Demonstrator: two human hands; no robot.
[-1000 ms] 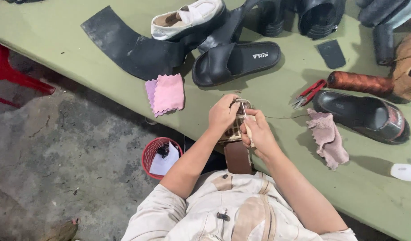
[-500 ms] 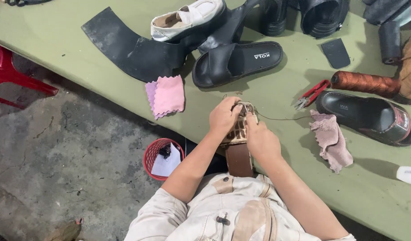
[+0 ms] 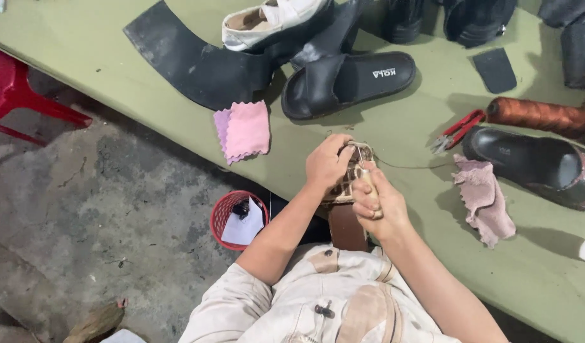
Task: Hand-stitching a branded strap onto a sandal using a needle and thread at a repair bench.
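Stitching step, I'd judge: left hand (image 3: 327, 164) clamps the brown woven shoe (image 3: 343, 190) at the bench (image 3: 394, 133) edge, right hand (image 3: 376, 204) fisted round a wooden-handled awl (image 3: 367, 181); thread (image 3: 407, 166) trails rightward, needing a steady pull

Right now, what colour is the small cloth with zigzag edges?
Pink, a paler layer beneath; the cloth shows clearly in the head view.

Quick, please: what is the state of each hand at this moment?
Left hand: closed, gripping the small tan woven shoe.
Right hand: closed around a pale wooden-handled tool whose metal tip meets the shoe.
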